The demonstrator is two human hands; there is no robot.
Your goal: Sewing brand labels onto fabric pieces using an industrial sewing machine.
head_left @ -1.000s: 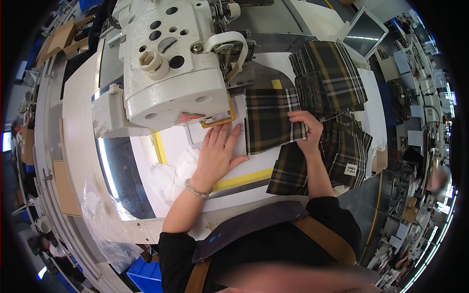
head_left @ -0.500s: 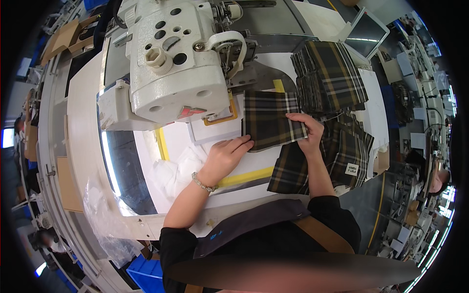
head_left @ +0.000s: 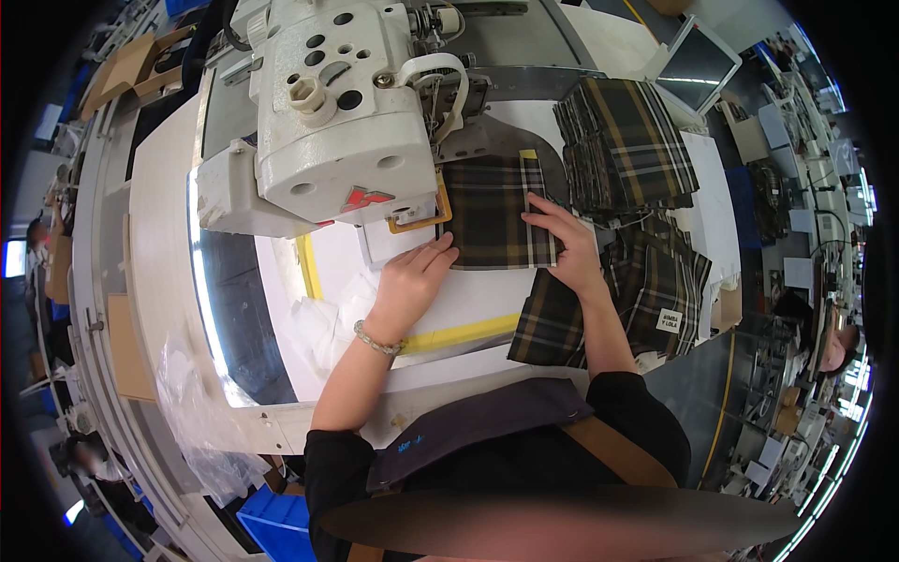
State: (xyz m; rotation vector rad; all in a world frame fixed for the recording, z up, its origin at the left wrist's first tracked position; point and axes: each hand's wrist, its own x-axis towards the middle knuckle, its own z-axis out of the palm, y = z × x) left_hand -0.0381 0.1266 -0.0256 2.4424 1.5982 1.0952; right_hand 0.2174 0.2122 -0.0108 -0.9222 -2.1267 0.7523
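Observation:
A dark plaid fabric piece (head_left: 487, 211) lies beside a yellow frame (head_left: 415, 223) at the white sewing machine (head_left: 337, 131). My left hand (head_left: 414, 281) is closed on its lower-left edge, fingers together and thumb out of sight. My right hand (head_left: 567, 245) holds the right edge, index and middle fingers on top and thumb hidden. The piece overlaps a grey metal plate (head_left: 501, 140) and a white work sheet (head_left: 468, 304) with yellow tape (head_left: 459, 332).
Stacked plaid pieces (head_left: 637, 140) and loose plaid pieces (head_left: 655, 290) lie at the right. White scraps (head_left: 323, 332), a plastic bag (head_left: 197, 412) and a blue crate (head_left: 272, 520) are lower left. A screen (head_left: 693, 70) stands upper right; other people work at both edges.
My left hand went from beside the yellow frame onto the plaid piece's edge. Since then both hands and the piece have moved up and leftward, closer to the machine head.

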